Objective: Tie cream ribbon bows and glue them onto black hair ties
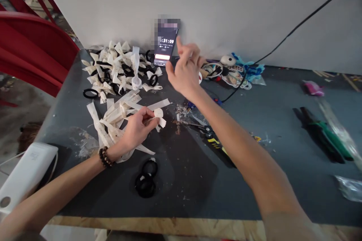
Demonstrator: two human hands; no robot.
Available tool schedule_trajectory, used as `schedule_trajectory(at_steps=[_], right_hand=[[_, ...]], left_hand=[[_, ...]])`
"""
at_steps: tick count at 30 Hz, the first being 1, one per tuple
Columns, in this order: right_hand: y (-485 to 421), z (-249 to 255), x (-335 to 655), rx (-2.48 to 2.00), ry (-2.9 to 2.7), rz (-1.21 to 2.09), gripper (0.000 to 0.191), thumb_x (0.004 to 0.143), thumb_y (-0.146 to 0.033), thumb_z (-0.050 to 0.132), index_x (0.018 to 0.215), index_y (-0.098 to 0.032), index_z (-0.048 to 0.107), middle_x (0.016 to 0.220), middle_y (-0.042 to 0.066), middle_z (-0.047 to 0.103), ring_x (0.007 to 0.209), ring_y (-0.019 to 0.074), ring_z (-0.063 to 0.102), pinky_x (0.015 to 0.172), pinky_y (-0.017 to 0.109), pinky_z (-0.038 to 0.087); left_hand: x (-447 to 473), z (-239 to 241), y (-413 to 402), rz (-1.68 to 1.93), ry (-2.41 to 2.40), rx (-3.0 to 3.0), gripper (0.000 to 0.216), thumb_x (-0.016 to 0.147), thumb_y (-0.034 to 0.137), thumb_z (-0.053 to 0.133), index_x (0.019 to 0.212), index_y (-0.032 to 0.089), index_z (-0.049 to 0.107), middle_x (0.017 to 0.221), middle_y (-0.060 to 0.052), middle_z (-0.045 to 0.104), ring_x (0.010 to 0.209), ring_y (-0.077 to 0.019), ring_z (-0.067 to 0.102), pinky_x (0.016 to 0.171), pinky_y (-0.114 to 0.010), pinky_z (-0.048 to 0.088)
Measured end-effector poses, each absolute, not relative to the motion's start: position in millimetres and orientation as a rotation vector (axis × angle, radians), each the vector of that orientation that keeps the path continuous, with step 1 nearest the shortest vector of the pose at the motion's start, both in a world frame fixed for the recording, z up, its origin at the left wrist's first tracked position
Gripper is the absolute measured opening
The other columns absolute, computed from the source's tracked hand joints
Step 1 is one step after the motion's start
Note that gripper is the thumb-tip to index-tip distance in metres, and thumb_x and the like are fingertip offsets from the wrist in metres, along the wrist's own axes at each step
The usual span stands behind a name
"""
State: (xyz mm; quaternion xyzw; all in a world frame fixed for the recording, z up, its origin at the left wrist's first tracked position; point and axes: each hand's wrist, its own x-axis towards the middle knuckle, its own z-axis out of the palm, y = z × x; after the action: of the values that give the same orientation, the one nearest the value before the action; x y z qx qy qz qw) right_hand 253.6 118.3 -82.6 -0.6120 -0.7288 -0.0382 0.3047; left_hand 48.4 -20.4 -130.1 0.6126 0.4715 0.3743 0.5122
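Observation:
My left hand point(140, 125) is closed, pinching a folded cream ribbon point(158, 113) between thumb and fingers. Under and around it lie loose cream ribbon strips point(113, 115). My right hand point(185, 67) is raised beside a phone point(165, 43) that leans on the wall with a timer on its screen. Its index finger points up near the phone's right edge; the fingers are apart and hold nothing. Behind the strips is a heap of cream ribbon bows on black hair ties point(118, 68). More black hair ties point(145, 185) lie near the front edge.
A black-and-yellow handled tool point(215, 145) and a blue item point(217, 101) with a cable sit partly behind my right forearm. Green-handled pliers point(325, 131) lie at right. Laces and trims point(234, 71) are by the wall. A white power bank point(29, 173) stands left, near a red chair point(34, 45).

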Motion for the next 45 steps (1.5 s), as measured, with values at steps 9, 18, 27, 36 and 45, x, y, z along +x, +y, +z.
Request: schedule_trajectory(at_steps=[9, 18, 27, 36, 45], right_hand=[[163, -74, 240, -1.727, -1.983, -0.162, 0.052, 0.105, -0.033, 0.033, 0.149, -0.004, 0.036, 0.145, 0.028, 0.056, 0.146, 0.0437, 0.036, 0.113, 0.069, 0.029], [151, -108, 233, -1.606, -2.104, -0.150, 0.059, 0.092, -0.021, 0.042, 0.148, -0.005, 0.038, 0.152, 0.029, 0.053, 0.142, 0.0480, 0.036, 0.105, 0.077, 0.033], [154, -108, 229, -1.633, -2.072, -0.173, 0.065, 0.088, -0.019, 0.042, 0.152, -0.007, 0.035, 0.151, 0.027, 0.053, 0.143, 0.0472, 0.036, 0.106, 0.075, 0.034], [160, -108, 230, -1.647, -2.070, -0.137, 0.066, 0.089, -0.020, 0.042, 0.152, -0.003, 0.033, 0.149, 0.030, 0.053, 0.143, 0.0485, 0.035, 0.104, 0.074, 0.036], [145, -111, 238, -1.666, -2.056, -0.154, 0.061, 0.089, -0.018, 0.044, 0.148, -0.006, 0.035, 0.148, 0.028, 0.055, 0.141, 0.0487, 0.038, 0.105, 0.075, 0.033]], left_hand=[[52, -115, -22, 0.889, 1.104, 1.479, 0.025, 0.098, 0.040, 0.069, 0.091, 0.020, 0.055, 0.079, 0.000, 0.061, 0.068, -0.0121, 0.056, 0.062, -0.025, 0.042], [52, -117, -20, 0.846, 1.137, 1.555, 0.024, 0.099, 0.041, 0.068, 0.093, 0.020, 0.057, 0.078, -0.002, 0.064, 0.067, -0.0129, 0.058, 0.060, -0.027, 0.043], [52, -119, -20, 0.854, 1.136, 1.573, 0.024, 0.098, 0.040, 0.068, 0.093, 0.020, 0.057, 0.079, -0.001, 0.064, 0.068, -0.0131, 0.058, 0.061, -0.026, 0.045], [51, -118, -19, 0.828, 1.138, 1.574, 0.024, 0.099, 0.041, 0.068, 0.093, 0.020, 0.057, 0.080, -0.002, 0.066, 0.069, -0.0139, 0.060, 0.062, -0.027, 0.045], [51, -119, -20, 0.840, 1.130, 1.569, 0.024, 0.099, 0.041, 0.067, 0.095, 0.021, 0.057, 0.082, -0.002, 0.065, 0.070, -0.0137, 0.061, 0.062, -0.027, 0.045]])
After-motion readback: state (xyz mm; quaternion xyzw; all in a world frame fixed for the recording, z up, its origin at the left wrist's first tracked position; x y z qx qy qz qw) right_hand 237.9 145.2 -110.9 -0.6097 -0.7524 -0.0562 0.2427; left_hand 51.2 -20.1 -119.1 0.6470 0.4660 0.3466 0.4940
